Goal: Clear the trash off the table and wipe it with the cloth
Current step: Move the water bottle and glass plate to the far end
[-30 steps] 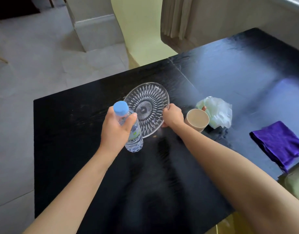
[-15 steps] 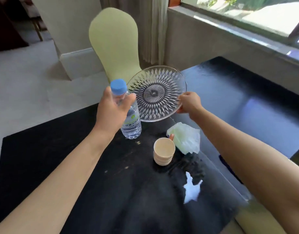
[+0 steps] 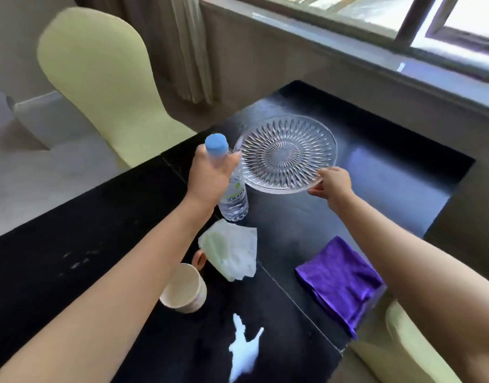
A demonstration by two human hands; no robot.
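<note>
My left hand (image 3: 211, 170) grips a clear water bottle (image 3: 233, 194) with a blue cap, held upright over the black table (image 3: 85, 244). My right hand (image 3: 333, 183) holds the near rim of a cut-glass plate (image 3: 286, 153), lifted level above the far part of the table. A crumpled pale green tissue (image 3: 229, 254) lies below the bottle. A beige paper cup (image 3: 182, 288) stands near my left forearm. A folded purple cloth (image 3: 338, 283) lies at the table's right edge. A white spill or glare patch (image 3: 244, 346) shows on the near table surface.
A pale yellow chair (image 3: 99, 87) stands behind the table at the left, another chair (image 3: 409, 346) at the lower right. A grey wall and window sill (image 3: 348, 51) run along the far side. Small crumbs (image 3: 77, 261) dot the table's left part.
Both hands lifted the plate and bottle off the table and carried them to the far right. My view swung up and right, bringing the purple cloth back into sight.
</note>
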